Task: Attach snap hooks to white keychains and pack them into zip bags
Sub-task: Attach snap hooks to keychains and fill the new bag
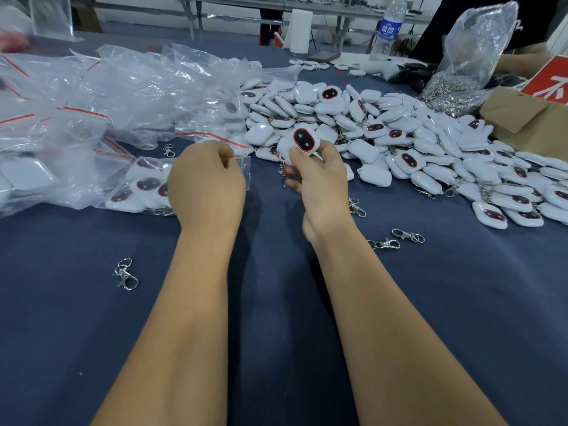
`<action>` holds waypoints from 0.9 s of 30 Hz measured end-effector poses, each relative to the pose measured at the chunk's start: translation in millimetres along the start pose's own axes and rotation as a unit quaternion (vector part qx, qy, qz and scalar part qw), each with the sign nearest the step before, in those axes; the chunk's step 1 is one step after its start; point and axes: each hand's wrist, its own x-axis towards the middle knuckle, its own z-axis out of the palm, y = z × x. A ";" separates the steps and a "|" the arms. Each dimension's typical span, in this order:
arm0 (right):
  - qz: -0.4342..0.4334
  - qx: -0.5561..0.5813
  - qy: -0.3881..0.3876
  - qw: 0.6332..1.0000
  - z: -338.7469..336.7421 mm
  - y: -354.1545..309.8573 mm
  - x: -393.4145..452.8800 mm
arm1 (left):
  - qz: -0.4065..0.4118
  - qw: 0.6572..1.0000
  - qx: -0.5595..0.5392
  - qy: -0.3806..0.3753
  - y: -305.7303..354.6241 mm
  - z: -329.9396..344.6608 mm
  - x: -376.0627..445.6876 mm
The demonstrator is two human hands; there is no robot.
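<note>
Keychain (302, 142) held just above frame centre, dark oval face up and toward the camera, pinched in the right hand (316, 176) with the thumb on its lower edge and the fingers (292, 179) curled beneath; hook and chain dangling below at the left of that hand, partly hidden, so attachment looks done but cannot be confirmed. Raised clear of the counter (276, 302), likely to line it up with a bag mouth. Zip bag (242, 167) just left of it, red-striped top nipped by the left hand (206, 186), thumb and fingers closed on the edge, probably to hold the opening for loading; whether the mouth is open cannot be told. Both forearms running up from the bottom of the frame, wrists near each other, left hand back-up, right hand turned palm toward the keychain. Further out: heap of keychains (399, 139) across the upper right, pile of bags (92, 96) at upper left with some filled ones (138, 192) at middle left, loose hooks (126, 275) scattered on the counter at lower left and right of centre, all within easy reach. Box (522, 115), sack of hooks (461, 66) and bottle (388, 29) at the far upper right.
</note>
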 end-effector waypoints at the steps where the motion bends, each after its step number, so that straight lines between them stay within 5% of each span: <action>1: 0.004 0.034 -0.008 0.999 1.7 -0.6 -0.9 | -0.010 0.999 -0.032 0.000 1.9 0.0 0.4; 4: 0.024 0.181 -0.052 0.982 6.2 -1.3 -3.6 | -0.057 0.986 -0.152 -0.032 6.4 2.6 1.1; 6: 0.021 0.172 -0.066 0.983 9.3 1.2 -4.8 | -0.086 0.966 -0.242 -0.034 11.8 4.7 -1.0; 12: -0.078 -0.173 -0.071 0.979 12.0 12.2 -9.5 | -0.082 0.945 -0.316 0.021 23.0 7.4 -8.9; 15: -0.181 -0.391 -0.070 0.900 9.2 15.8 -7.4 | -0.068 0.946 -0.317 0.026 23.1 6.4 -9.5; 17: -0.174 -0.472 -0.058 0.862 7.7 18.7 -4.7 | -0.053 0.950 -0.306 0.034 22.7 6.0 -9.7; 21: -0.101 -0.372 -0.094 0.918 10.0 17.8 -8.5 | -0.057 0.945 -0.319 0.044 21.7 5.5 -8.8; 27: -0.070 -0.319 -0.102 0.940 10.7 21.5 -4.2 | -0.007 0.958 -0.287 -0.029 25.2 5.1 -15.0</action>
